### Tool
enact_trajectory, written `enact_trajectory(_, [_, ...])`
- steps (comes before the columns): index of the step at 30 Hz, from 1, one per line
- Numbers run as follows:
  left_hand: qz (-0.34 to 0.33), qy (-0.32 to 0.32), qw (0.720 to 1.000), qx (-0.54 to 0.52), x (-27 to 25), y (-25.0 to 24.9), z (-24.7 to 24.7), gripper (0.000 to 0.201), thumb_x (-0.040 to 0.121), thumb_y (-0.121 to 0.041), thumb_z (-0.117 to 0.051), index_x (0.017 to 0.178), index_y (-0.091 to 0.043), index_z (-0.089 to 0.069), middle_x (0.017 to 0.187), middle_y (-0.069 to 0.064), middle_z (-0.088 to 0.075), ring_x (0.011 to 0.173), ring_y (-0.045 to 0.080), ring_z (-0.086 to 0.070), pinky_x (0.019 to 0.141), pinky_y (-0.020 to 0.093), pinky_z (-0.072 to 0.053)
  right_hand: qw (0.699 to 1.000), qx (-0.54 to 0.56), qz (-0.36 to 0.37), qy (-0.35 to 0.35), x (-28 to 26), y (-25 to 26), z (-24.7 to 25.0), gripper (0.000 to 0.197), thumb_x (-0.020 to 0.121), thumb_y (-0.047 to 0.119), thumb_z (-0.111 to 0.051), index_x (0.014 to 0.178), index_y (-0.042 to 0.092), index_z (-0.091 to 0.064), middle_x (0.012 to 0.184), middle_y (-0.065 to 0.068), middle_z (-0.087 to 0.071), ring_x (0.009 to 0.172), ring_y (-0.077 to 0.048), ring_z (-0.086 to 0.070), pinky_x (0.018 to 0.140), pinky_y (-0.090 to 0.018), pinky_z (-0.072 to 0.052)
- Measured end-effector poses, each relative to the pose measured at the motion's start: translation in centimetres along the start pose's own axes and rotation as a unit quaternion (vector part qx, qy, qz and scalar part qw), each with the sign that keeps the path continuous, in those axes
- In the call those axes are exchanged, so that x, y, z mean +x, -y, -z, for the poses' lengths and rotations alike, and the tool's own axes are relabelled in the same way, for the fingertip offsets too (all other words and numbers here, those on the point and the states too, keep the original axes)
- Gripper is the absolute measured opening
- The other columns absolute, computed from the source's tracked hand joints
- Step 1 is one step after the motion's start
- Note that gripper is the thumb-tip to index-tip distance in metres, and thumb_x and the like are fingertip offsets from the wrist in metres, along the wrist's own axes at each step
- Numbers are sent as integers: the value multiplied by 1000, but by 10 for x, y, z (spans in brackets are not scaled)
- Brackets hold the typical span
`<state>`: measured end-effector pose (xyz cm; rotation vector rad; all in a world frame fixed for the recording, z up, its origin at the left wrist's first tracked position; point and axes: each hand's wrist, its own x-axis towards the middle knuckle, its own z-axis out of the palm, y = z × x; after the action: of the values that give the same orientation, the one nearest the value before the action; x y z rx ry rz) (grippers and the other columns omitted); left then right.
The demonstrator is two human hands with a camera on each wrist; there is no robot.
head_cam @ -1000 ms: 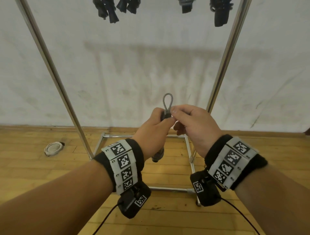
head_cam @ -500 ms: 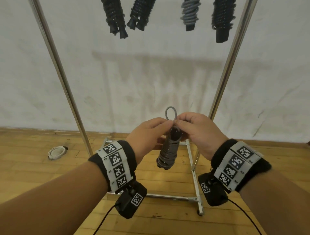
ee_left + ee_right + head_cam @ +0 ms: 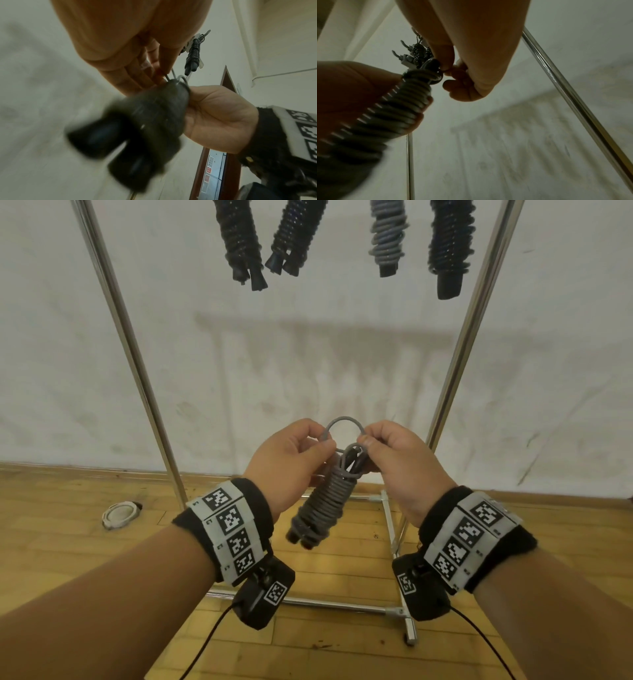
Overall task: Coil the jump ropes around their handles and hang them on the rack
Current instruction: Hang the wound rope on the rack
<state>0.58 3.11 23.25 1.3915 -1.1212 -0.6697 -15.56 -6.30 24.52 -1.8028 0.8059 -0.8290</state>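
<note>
Head view: the grey jump rope coiled tightly round its paired black handles (image 3: 322,501) hangs below both hands, long axis slanting down-left. The left hand (image 3: 287,460) and right hand (image 3: 394,457) each pinch its grey top loop (image 3: 342,422), spread open beneath the chrome rack (image 3: 459,364). Left wrist view: handle ends nearest, blurred. Right wrist view: the right thumb and forefinger are pinched on the loop.

From the head camera we looked forward and slightly down at the chrome tube rack (image 3: 137,378) against the white wall. Both wrist cameras sat very close, tilted upward (their near ground blurred). All three views shared the grey jump rope coiled round black handles (image 3: 323,503) (image 3: 154,115) (image 3: 399,108).
</note>
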Motion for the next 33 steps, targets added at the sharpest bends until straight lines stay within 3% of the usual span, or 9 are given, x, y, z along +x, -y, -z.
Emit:
enact_trajectory(3, [-19, 7, 999, 37, -1, -5, 4, 9, 95, -32, -68, 86, -32, -70, 86, 2, -78, 74, 22, -75, 79, 48, -63, 997, 44, -18, 53, -2, 3, 2, 16, 104, 18, -55, 104, 12, -69, 96, -12, -74, 93, -31, -71, 85, -42, -61])
enact_trajectory(6, [-23, 21, 998, 51, -1, -8, 8, 15, 100, -21, -69, 87, -29, -71, 87, 3, -79, 76, 29, -79, 80, 52, -66, 991, 35, -3, 132, 1, 11, 7, 15, 102, 20, -59, 100, 11, -71, 87, -5, -75, 80, -19, -71, 75, -32, -61])
enact_trajectory(8, [-30, 13, 998, 57, -8, -20, 17, 16, 101, -21, -69, 87, -29, -69, 88, 3, -80, 77, 30, -79, 80, 54, -66, 987, -5, 36, 157, 1, 30, 3, 16, 101, 22, -60, 96, 12, -70, 84, 0, -74, 79, -18, -70, 75, -33, -61])
enact_trajectory(11, [-19, 22, 999, 36, -9, -22, 18, 11, 101, -22, -68, 90, -25, -70, 92, 7, -80, 81, 33, -80, 82, 55, -65, 985, -67, 84, 137, 4, 37, 4, 17, 102, 22, -59, 88, 16, -68, 81, 1, -72, 80, -22, -70, 77, -39, -62])
enact_trajectory(16, [-45, 0, 999, -6, -11, -55, 47, 5, 91, -27, -72, 90, -24, -74, 98, 10, -80, 83, 36, -79, 76, 42, -65, 982, -61, 145, 106, 8, 72, 2, 16, 102, 23, -59, 91, 19, -69, 80, 2, -71, 68, -5, -64, 64, -21, -55])
enact_trajectory(21, [-42, 6, 999, 3, -4, -90, 73, 21, 99, -13, -71, 83, -25, -77, 97, 11, -81, 88, 31, -80, 74, 34, -63, 979, -75, 176, 70, 18, 104, -2, 16, 100, 22, -62, 88, 22, -72, 83, 2, -73, 68, -3, -63, 68, -22, -52])
enact_trajectory(26, [-50, -23, 998, -10, 11, -142, 110, 26, 98, -6, -70, 78, -20, -75, 92, 14, -80, 82, 32, -79, 71, 34, -63, 981, -42, 190, -18, 34, 149, -17, 17, 98, 23, -63, 85, 23, -75, 80, 8, -73, 69, -6, -68, 75, -35, -55])
enact_trajectory(29, [-75, -54, 995, -21, 19, -178, 139, 20, 98, -7, -70, 81, -16, -74, 87, 12, -77, 73, 27, -76, 67, 33, -62, 974, -29, 222, -40, 48, 196, -33, 18, 98, 24, -63, 83, 21, -73, 74, 5, -71, 63, -8, -67, 69, -35, -56])
enact_trajectory(33, [-112, -85, 990, -7, 34, -224, 180, 16, 98, -10, -72, 83, -16, -72, 87, 10, -78, 73, 26, -77, 69, 37, -63, 968, -16, 249, -23, 73, 260, -52, 19, 100, 22, -60, 87, 16, -72, 65, 1, -67, 55, -12, -64, 50, -23, -51])
